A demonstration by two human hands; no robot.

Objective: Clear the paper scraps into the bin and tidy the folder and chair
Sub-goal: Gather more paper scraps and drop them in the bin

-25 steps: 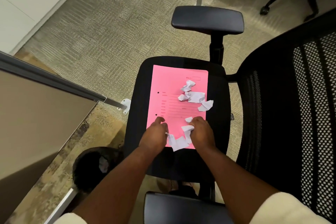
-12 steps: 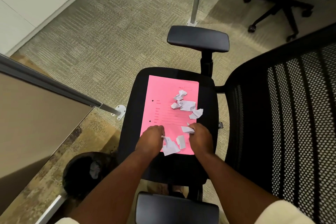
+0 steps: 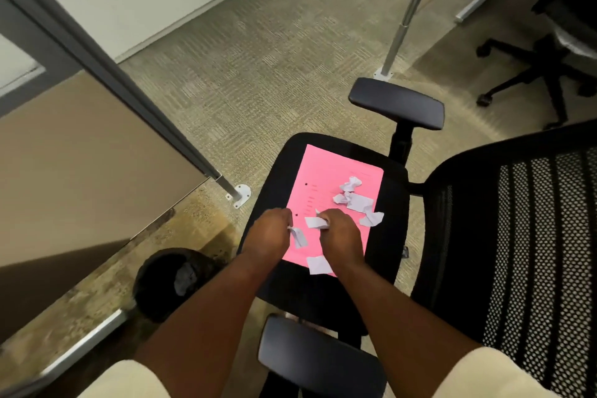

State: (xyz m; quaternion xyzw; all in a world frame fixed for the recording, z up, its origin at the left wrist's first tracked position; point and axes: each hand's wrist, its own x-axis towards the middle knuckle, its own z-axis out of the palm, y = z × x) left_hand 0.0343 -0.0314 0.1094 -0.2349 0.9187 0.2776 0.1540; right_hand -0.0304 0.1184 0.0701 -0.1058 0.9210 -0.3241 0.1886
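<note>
A pink folder (image 3: 326, 178) lies flat on the black seat of an office chair (image 3: 392, 229). Several white paper scraps (image 3: 355, 200) are scattered on its right half, and one scrap (image 3: 318, 265) lies at its near edge. My left hand (image 3: 269, 233) is shut on a small scrap (image 3: 298, 236) that hangs from its fingers. My right hand (image 3: 339, 233) pinches another white scrap (image 3: 315, 222) just above the folder. A black bin (image 3: 174, 281) stands on the floor left of the chair, with crumpled paper inside.
A desk with a grey partition (image 3: 97, 58) stands to the left, above the bin. The chair's armrests (image 3: 397, 103) lie beyond and in front of the seat, its mesh back (image 3: 523, 236) at right. A metal pole (image 3: 403, 26) and another chair's base (image 3: 533, 74) stand further off.
My head lifted, so more of the floor and partition shows. Both hands moved up the folder and each closed on a scrap; one scrap stayed behind at the folder's near edge.
</note>
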